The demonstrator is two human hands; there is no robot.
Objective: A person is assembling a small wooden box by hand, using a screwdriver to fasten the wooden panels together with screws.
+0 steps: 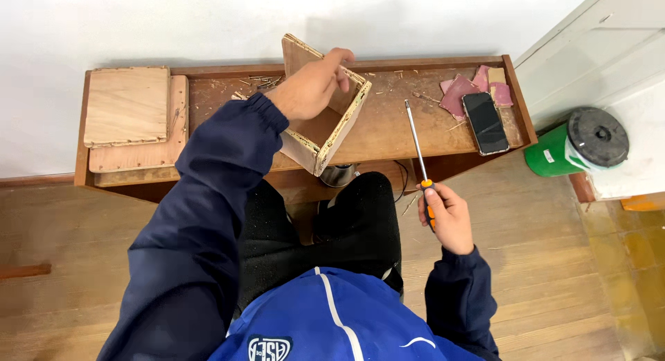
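While the left hand (313, 87) curls its fingers over the open plywood box (325, 119), steadying it, the right hand (447, 219) grips a long orange-handled screwdriver (418, 150), tip unengaged.

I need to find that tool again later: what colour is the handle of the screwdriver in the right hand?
Orange and black, on the screwdriver held by the right hand; head view.

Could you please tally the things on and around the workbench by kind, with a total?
Wooden box under the left hand: 1
Screwdriver in the right hand: 1
Plywood boards: 2
Phone: 1
Sandpaper pieces: about 4
Green can: 1
Total: about 10
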